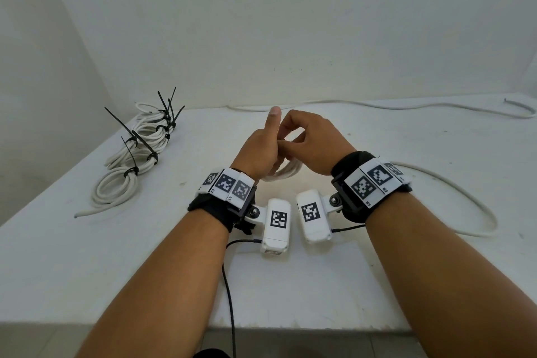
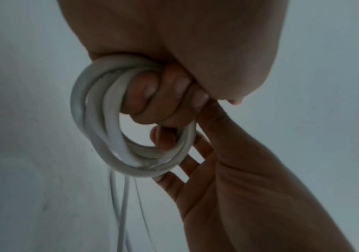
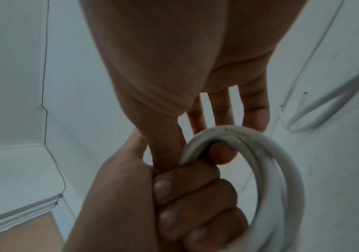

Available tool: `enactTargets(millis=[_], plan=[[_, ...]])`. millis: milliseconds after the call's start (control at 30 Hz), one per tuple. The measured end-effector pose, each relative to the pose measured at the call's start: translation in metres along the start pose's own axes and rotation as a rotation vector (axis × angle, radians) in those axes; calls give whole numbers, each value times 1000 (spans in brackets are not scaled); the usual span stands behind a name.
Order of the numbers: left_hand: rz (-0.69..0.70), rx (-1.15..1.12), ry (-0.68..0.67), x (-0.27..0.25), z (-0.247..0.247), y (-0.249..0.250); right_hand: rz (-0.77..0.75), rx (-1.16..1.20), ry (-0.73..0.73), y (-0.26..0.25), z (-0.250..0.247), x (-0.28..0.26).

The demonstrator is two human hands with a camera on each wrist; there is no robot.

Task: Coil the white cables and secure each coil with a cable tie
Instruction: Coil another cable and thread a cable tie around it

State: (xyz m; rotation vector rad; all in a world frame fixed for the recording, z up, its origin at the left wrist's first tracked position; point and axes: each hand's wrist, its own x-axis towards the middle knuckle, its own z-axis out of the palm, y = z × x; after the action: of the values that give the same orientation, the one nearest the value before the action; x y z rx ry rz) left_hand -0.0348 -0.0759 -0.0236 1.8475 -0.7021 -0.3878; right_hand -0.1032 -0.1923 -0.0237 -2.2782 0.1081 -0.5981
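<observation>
Gripping a small coil of white cable (image 1: pixel 286 170) in a fist with the thumb sticking up, the left hand (image 1: pixel 261 151) holds it above the middle of the white table (image 1: pixel 87 241). The left wrist view shows the coil (image 2: pixel 100 122) as several thick, smooth, round loops lying side by side, the left fingers (image 2: pixel 152 92) curled through them, with faint print along the outer loop. The right hand (image 1: pixel 312 144) meets it from the other side: the right wrist view shows the thumb and index fingertip (image 3: pixel 222 154) pinching the top of the coil (image 3: pixel 266 170) while the other three fingers stand loosely spread behind it.

From the coil a loose tail of cable (image 1: pixel 453 186) runs right across the table, bends back near its right edge, and another stretch (image 1: pixel 377 104) lies along the table's far edge under the wall.

At the table's far left corner sits a pile of finished coils (image 1: pixel 136 154), each cinched with a black cable tie (image 1: pixel 130 172) whose tail sticks up; about five ties can be counted, though the far ones overlap. One cut cable end (image 1: pixel 76 216) pokes out toward the left edge. Between the pile and the hands, and in front of the wrists down to the near edge, the tabletop lies bare.
</observation>
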Motion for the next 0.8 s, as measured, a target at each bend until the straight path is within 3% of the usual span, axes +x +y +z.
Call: enactTargets(millis=[333, 500, 633, 800], plan=[[-102, -199, 78, 7, -8, 0, -100, -13, -11, -6, 5, -2], [-181, -294, 72, 6, -18, 2, -150, -42, -148, -10, -5, -6], [-197, -474, 29, 7, -21, -1, -164, -33, 16, -7, 4, -3], [-205, -484, 46, 5, -16, -5, -130, -95, 237, -1, 0, 2]])
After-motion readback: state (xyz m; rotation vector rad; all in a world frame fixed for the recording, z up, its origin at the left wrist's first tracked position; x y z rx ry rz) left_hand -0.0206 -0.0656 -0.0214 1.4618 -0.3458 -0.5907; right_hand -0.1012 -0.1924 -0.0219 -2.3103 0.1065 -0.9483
